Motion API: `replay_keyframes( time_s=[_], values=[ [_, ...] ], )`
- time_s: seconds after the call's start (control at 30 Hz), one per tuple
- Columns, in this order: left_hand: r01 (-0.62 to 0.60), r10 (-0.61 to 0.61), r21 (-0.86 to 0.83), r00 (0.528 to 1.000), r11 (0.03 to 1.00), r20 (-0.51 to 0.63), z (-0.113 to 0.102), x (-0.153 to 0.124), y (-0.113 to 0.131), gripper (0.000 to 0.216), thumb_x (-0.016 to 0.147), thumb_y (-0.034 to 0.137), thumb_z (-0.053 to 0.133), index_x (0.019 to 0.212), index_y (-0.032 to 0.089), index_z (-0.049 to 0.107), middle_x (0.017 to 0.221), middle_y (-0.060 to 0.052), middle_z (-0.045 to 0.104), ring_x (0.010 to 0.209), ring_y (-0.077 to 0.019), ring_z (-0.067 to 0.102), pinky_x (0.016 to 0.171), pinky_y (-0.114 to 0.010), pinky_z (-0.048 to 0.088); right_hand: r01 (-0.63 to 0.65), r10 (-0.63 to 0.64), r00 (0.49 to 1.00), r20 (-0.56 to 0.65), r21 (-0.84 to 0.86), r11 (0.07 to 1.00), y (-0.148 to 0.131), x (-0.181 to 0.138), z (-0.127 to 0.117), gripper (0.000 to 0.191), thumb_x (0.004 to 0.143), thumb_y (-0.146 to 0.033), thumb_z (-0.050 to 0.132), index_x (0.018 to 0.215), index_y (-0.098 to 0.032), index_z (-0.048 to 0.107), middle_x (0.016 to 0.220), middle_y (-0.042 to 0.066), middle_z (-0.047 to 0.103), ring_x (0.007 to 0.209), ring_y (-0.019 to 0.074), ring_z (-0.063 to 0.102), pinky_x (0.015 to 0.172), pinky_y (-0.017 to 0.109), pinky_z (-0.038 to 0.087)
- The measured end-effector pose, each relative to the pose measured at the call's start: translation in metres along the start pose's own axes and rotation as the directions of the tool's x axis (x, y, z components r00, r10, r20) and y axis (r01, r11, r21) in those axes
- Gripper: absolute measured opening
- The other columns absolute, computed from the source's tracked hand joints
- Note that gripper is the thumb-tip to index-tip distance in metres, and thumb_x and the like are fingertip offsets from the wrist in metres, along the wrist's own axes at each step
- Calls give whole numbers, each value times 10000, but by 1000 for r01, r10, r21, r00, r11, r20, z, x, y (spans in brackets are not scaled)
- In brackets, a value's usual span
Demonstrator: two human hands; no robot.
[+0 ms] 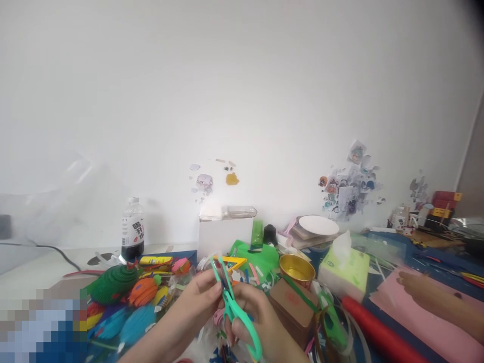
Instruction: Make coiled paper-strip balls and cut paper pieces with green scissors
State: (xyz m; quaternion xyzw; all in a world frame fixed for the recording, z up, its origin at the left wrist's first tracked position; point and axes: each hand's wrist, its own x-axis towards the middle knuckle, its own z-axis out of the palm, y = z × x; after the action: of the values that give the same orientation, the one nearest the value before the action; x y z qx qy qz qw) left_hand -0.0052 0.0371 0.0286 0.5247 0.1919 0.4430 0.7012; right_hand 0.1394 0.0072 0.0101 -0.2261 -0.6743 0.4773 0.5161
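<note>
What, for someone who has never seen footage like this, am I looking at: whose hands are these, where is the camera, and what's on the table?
No machine here: a person works with bare hands, and the single camera sits on their head, looking forward and down. The right hand grips mint-green plastic scissors; the left hand pinches near the blades, but what it holds is too small to tell. On the cluttered table lie a clear bottle of dark drink, a gold metal cup, a pale green tissue pack and a red paper roll.
</note>
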Motion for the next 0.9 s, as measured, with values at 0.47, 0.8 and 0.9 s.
replay_keyframes(
  time_s=[0.47, 0.8, 0.9],
  values=[
    [-33, 34, -25, 998, 999, 46, -3, -2, -1, 312, 590, 422, 751, 691, 175, 589, 681, 22, 486, 641, -101, 449, 617, -233, 358, -47, 43, 998, -46, -91, 995, 4, -1, -1, 607, 554, -671, 649, 855, -144, 622, 696, 21, 520, 620, 145, 465, 555, 253, 417],
    [-38, 36, 19, 997, 999, 69, -3, -1, 0, 360, 548, 464, 761, 670, 175, 583, 651, 23, 463, 629, -119, 463, 589, -253, 344, -17, 13, 1000, -26, -150, 989, 0, -4, -3, 454, 632, -530, 671, 863, -143, 621, 683, 2, 506, 645, 147, 466, 632, 270, 399],
    [-42, 40, 26, 996, 999, 76, -3, -1, 0, 367, 550, 478, 754, 677, 178, 585, 651, 22, 458, 630, -126, 467, 588, -259, 339, -3, -1, 1000, -27, -168, 986, -2, -2, -2, 329, 645, -393, 670, 850, -140, 623, 653, -15, 478, 625, 139, 455, 630, 266, 394]
  ],
)
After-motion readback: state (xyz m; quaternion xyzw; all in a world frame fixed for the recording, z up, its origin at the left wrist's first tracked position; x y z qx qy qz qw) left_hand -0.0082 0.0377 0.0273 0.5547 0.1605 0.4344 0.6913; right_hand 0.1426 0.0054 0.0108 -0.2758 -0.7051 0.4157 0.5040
